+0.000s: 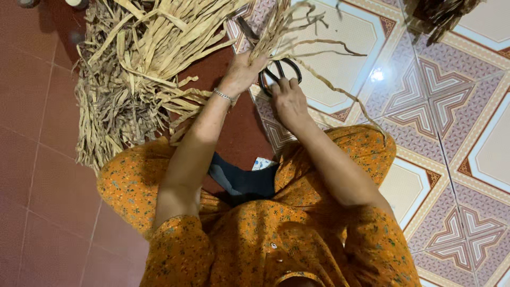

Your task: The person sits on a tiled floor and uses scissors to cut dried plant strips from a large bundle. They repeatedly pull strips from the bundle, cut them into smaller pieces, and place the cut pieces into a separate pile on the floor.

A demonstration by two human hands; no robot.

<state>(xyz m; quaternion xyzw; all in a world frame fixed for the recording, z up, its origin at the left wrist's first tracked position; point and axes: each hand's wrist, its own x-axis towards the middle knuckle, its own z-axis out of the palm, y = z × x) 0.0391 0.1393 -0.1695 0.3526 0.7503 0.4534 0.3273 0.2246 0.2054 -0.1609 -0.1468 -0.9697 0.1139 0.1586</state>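
Observation:
My left hand (241, 72) grips a bunch of dry tan fibre strips (287, 29) that fan upward and trail to the right over the tiles. My right hand (287, 98) holds black-handled scissors (276, 72), fingers through the loops, blades pointing up-left into the bunch. A silver bracelet (223, 95) sits on my left wrist. Both hands are close together above my knees, which are covered in orange flowered cloth.
A large heap of the same dried strips (133, 69) lies on the red floor at the left. Patterned floor tiles (441, 106) fill the right side. Another dark bundle (435, 16) sits at the top right. A dark cloth (241, 180) lies in my lap.

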